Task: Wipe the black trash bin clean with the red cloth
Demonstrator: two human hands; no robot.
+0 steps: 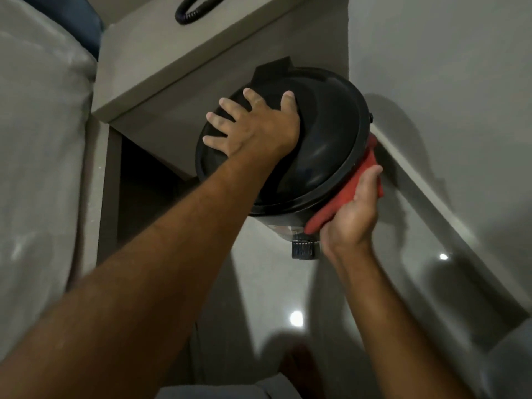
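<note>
The black trash bin point(325, 145) stands on the floor in a corner, seen from above, its round domed lid shut and a foot pedal point(305, 249) at its base. My left hand point(253, 125) lies flat on the lid with the fingers spread, pressing on its left part. My right hand point(351, 211) presses the red cloth point(342, 191) against the bin's right side wall, just under the lid's rim. Part of the cloth is hidden between my palm and the bin.
A grey bedside table point(184, 67) stands right behind and left of the bin, with a black coiled cable point(190, 12) on top. A bed with a grey sheet point(37, 139) fills the left side. The wall and its skirting point(426, 191) run close along the bin's right.
</note>
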